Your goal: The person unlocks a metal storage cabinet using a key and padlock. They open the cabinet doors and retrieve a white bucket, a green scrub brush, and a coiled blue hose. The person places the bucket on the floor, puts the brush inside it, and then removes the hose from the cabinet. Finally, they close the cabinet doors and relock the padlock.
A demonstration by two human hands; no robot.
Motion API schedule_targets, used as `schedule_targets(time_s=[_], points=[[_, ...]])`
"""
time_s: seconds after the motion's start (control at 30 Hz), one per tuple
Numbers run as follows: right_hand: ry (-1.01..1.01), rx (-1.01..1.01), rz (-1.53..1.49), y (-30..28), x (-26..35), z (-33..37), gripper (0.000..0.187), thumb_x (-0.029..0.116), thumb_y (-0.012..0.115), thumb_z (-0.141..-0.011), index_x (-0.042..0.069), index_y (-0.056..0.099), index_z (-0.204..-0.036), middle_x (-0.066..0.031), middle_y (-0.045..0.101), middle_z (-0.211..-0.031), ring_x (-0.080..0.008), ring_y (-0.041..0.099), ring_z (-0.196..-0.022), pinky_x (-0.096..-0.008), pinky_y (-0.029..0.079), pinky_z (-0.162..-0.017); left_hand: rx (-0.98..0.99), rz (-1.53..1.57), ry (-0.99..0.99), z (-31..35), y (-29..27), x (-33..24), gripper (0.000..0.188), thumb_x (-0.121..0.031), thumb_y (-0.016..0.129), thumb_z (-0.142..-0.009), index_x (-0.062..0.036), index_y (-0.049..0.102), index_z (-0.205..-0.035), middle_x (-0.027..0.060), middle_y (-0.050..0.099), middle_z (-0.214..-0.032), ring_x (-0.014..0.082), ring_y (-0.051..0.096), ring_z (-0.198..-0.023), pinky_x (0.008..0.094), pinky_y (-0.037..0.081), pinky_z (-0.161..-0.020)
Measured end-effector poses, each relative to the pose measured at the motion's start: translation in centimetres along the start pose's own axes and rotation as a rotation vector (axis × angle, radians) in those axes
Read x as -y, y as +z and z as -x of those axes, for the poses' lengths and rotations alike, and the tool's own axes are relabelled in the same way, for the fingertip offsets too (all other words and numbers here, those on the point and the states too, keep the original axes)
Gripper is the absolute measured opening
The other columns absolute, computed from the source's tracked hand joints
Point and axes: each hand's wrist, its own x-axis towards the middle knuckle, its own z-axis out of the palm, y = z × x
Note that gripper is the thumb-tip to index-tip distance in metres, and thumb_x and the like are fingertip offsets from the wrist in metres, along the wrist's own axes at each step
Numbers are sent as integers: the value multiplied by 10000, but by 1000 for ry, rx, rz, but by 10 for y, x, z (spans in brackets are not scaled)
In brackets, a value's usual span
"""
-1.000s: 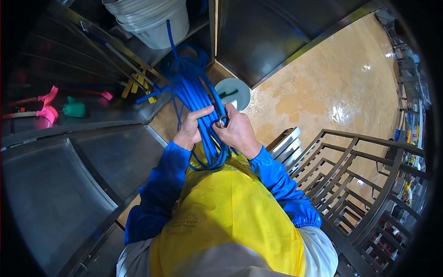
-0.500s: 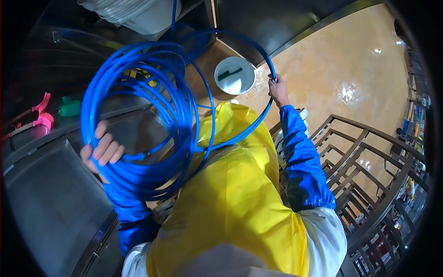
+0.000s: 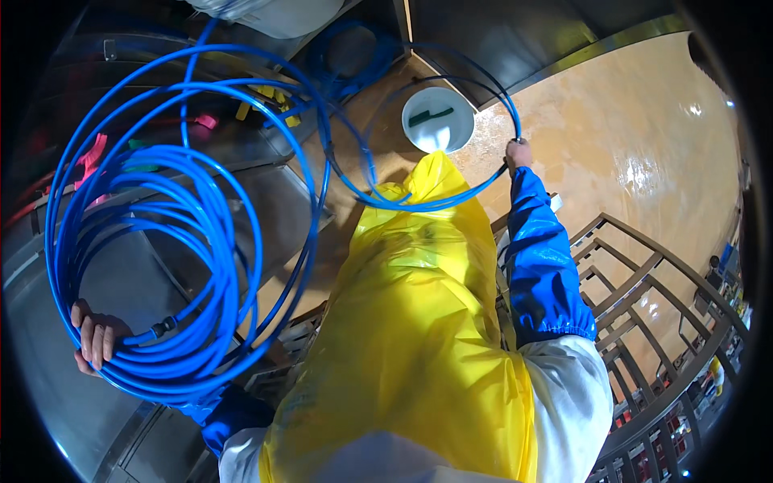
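A thick coil of blue hose [image 3: 229,266] hangs from my left hand [image 3: 100,338], whose fingers wrap round the bundle at its lower left. A dark end fitting [image 3: 165,326] sticks out inside the coil, close to that hand. My right hand [image 3: 518,153] is stretched forward and closed on a loose loop of the same hose, which sweeps back across my yellow apron [image 3: 411,290]. Wider loops spread between the two hands. One length of hose runs up from the coil toward the back. More blue hose [image 3: 352,60] lies looped at the back, by the corner.
A white bucket [image 3: 463,137] holding a green brush [image 3: 431,117] stands on the wet tan floor. To the right is a brown metal rack [image 3: 624,302]. Metal counters [image 3: 97,266] line the left, with pink brushes [image 3: 95,153] above them. White tubs [image 3: 290,18] sit at the top.
The coil and my left hand have moved left and down, and its loops have spread wider. My right hand has shifted slightly right, still gripping the hose.
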Motion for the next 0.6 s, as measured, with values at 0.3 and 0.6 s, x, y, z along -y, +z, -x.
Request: schedule_targets(time_s=[0.3, 0.6], points=[[-256, 13, 54, -64, -20, 4, 255, 224, 564, -977, 77, 635, -1174, -53, 610, -713, -162, 603, -551, -330, 491, -508, -174, -202, 29, 29, 0, -28, 425, -78, 657, -908, -54, 366, -1217, -5, 550, -778, 70, 628, -696, 251, 492, -712], [-495, 209, -383, -129, 104, 127, 301, 290, 620, -1042, 50, 646, -1222, 54, 468, -698, -50, 463, -524, -240, 393, -463, -368, -247, -100, 28, -63, -2, 442, -107, 595, -906, -37, 377, -1285, 6, 479, -834, 112, 538, -722, 321, 454, -749]])
